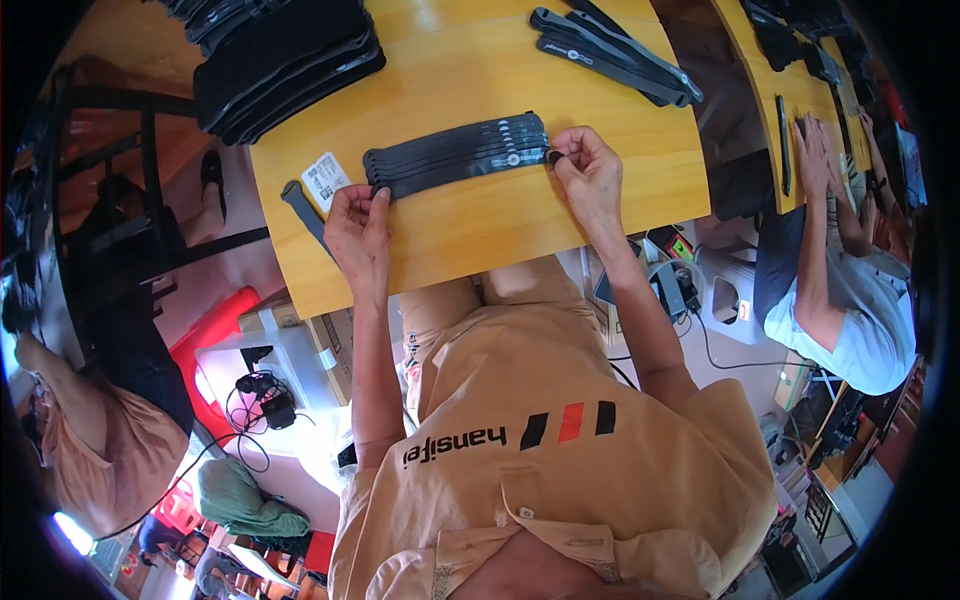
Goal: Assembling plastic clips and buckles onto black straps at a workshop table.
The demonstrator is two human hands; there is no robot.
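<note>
A fanned row of several black hook-and-loop straps (440, 158) lies across the yellow wooden table (480, 245) in front of me. Their looped ends point left, and pale printing shows near the right ends. My left hand (360, 228) is closed, with thumb and fingers pinching the lower left corner of the row. At the other end, my right hand (590, 172) pinches the tip of the straps between thumb and bent fingers. Beside my left hand lie a white label card (325, 180) and a single loose dark strap (306, 218).
Thick stacks of black straps (290, 80) stand at the table's far left. A loose bunch of straps (615, 55) lies far right. A co-worker's hands (815, 155) rest on a neighbouring table at right. Another person (120, 430) sits at left, near a dark metal frame (160, 255).
</note>
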